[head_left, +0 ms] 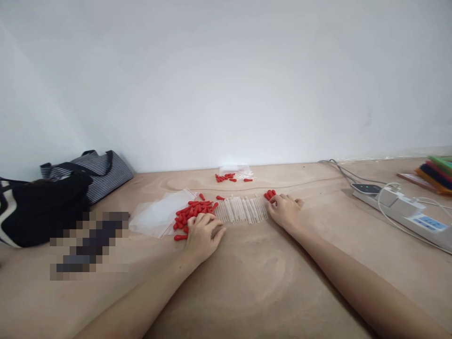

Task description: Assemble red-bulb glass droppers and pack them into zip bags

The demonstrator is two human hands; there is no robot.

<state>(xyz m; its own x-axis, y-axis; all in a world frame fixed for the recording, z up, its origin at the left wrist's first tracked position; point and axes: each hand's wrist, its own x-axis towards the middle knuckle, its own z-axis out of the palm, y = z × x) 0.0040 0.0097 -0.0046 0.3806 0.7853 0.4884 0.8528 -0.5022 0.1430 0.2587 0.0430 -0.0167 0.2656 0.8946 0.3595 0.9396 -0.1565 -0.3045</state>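
A pile of small red rubber caps (193, 211) lies on the wooden table (254, 278). To its right runs a row of clear thin tubes (242, 208). My left hand (203, 235) rests at the pile's near edge, fingers curled over the caps and the row's left end. My right hand (285, 209) lies at the right end of the row, fingers bent, touching a few red caps (270, 194). Whether either hand holds something is hidden by the fingers.
Clear plastic bags (158, 214) lie left of the pile. Farther back sits another small bag with red caps (233, 173). A black bag (42, 207) and a striped bag (100, 172) stand at left. A power strip (406, 212) with cables and coloured folders (436, 172) are at right.
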